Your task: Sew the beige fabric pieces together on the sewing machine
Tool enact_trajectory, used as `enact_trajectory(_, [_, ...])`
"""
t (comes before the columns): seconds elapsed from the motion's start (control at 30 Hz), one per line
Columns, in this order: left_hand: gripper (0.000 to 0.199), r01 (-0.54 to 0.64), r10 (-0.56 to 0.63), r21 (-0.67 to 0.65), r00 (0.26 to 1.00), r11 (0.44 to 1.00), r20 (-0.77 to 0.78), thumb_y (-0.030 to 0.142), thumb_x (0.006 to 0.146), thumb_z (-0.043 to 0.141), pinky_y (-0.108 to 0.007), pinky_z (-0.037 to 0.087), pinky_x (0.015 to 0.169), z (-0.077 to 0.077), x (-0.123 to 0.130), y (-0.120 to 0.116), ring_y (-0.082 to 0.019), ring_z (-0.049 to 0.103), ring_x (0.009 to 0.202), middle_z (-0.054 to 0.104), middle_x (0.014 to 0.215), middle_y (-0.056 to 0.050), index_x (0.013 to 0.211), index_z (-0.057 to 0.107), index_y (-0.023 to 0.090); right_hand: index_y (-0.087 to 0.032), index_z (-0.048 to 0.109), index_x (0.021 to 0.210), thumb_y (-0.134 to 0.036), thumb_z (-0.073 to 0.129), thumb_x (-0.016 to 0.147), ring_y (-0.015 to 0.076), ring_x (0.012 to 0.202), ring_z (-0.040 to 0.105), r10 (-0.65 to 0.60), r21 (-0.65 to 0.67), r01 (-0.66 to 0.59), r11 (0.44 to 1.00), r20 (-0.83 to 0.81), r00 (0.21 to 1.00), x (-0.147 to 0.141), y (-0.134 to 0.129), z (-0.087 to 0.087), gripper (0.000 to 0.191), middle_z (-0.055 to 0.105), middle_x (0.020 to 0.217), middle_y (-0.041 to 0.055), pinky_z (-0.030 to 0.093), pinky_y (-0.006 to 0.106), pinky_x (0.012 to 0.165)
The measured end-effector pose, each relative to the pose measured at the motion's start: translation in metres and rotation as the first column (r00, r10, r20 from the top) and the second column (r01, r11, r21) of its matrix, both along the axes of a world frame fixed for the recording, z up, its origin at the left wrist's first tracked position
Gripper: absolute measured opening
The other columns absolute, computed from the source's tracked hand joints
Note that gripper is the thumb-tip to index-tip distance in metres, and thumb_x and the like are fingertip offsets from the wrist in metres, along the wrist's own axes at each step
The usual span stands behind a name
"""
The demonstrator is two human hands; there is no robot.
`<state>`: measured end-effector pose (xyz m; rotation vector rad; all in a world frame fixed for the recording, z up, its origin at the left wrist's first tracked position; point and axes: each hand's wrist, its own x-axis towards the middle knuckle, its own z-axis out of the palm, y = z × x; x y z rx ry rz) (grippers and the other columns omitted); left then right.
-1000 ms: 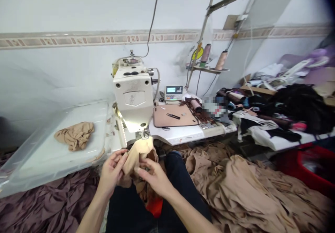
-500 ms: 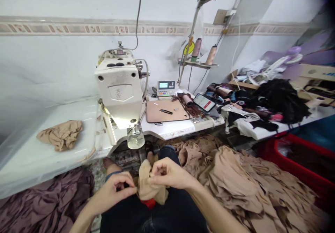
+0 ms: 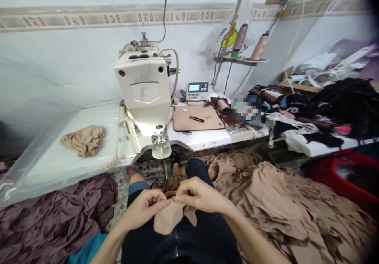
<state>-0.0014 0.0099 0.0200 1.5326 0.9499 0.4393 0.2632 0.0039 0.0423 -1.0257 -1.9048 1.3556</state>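
Observation:
A small piece of beige fabric (image 3: 168,217) hangs over my lap, pinched along its top edge by both hands. My left hand (image 3: 148,208) is closed, thumb against forefinger, on the left part of that edge. Close beside it, my right hand (image 3: 201,195) pinches the fabric with curled fingers, and a short pointed end of cloth dangles below it. The fingertips of the two hands nearly meet. Beyond my knees stands a white sewing machine (image 3: 145,94), its lamp lit. On the left table extension lies a crumpled beige garment (image 3: 85,139).
Thread snips (image 3: 196,119) rest on a tan mat (image 3: 183,123) beside a control panel (image 3: 197,91). Thread cones (image 3: 260,46) stand on a rack. Heaps of beige fabric (image 3: 266,200) fill the right side, near a red crate (image 3: 322,169). Dark purple fabric (image 3: 59,220) is piled at left.
My hands have come together at the fabric's top edge, and the cloth now hangs flatter. The red patch under it is out of sight. The view has shifted left.

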Motion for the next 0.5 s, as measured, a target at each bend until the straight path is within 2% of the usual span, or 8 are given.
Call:
enact_trajectory(0.07, [0.04,-0.101,0.098,0.059,0.994,0.993,0.045,0.053,0.098,0.071,-0.024,0.042,0.066,0.001,-0.001,0.002,-0.015,0.054,0.073,0.062,0.078,-0.003,0.088,0.074,0.015,-0.017,0.081,0.082,-0.045,0.07,0.099,0.0162,0.062,0.059,-0.1,-0.075,0.095,0.993,-0.063,0.993,-0.004,0.001,-0.007,0.035,0.069,0.069,0.0026,0.042,0.024,0.056])
enact_trajectory(0.17, [0.038,-0.25,0.243,0.03,0.96,0.968,0.139,0.054,0.096,0.075,-0.021,0.037,0.056,0.0,0.0,0.004,-0.012,0.047,0.061,0.056,0.072,0.001,0.103,0.077,0.016,-0.017,0.076,0.076,-0.055,0.075,0.094,0.015,0.056,0.054,-0.251,-0.17,0.226,0.959,-0.148,0.956,-0.012,0.005,-0.013,0.042,0.064,0.065,0.0019,0.039,0.024,0.052])
enact_trajectory(0.23, [0.044,-0.293,0.288,-0.006,0.938,0.956,0.194,0.055,0.095,0.076,-0.02,0.03,0.048,0.0,-0.001,0.005,-0.009,0.038,0.052,0.052,0.072,0.003,0.12,0.077,0.018,-0.017,0.073,0.073,-0.06,0.077,0.089,0.0144,0.053,0.05,-0.307,-0.215,0.269,0.939,-0.169,0.937,-0.017,0.008,-0.012,0.046,0.061,0.061,0.0007,0.037,0.025,0.05])
enact_trajectory(0.3, [0.046,-0.292,0.28,0.027,0.937,0.956,0.209,0.054,0.096,0.074,-0.02,0.03,0.046,0.004,-0.003,0.008,-0.009,0.039,0.051,0.056,0.075,0.001,0.126,0.079,0.019,-0.018,0.071,0.071,-0.062,0.077,0.089,0.0146,0.052,0.049,-0.33,-0.214,0.293,0.932,-0.163,0.93,-0.019,0.01,-0.007,0.048,0.058,0.059,0.0001,0.036,0.026,0.05])
enact_trajectory(0.4, [0.034,-0.277,0.243,0.271,0.958,0.922,0.153,0.046,0.101,0.07,-0.024,0.043,0.058,0.015,-0.005,0.016,-0.016,0.057,0.066,0.067,0.079,-0.006,0.112,0.087,0.019,-0.019,0.07,0.068,-0.056,0.074,0.093,0.0148,0.054,0.047,-0.361,-0.039,0.359,0.933,-0.13,0.924,-0.02,0.011,0.008,0.045,0.056,0.06,0.0001,0.036,0.028,0.053])
enact_trajectory(0.5, [0.028,-0.252,0.226,0.466,0.968,0.848,0.111,0.038,0.104,0.066,-0.029,0.05,0.074,0.03,-0.004,0.023,-0.022,0.065,0.082,0.074,0.085,-0.01,0.104,0.088,0.02,-0.019,0.074,0.069,-0.047,0.071,0.099,0.0156,0.057,0.046,-0.393,0.23,0.406,0.884,-0.102,0.914,-0.02,0.009,0.026,0.04,0.055,0.062,0.0006,0.036,0.031,0.057])
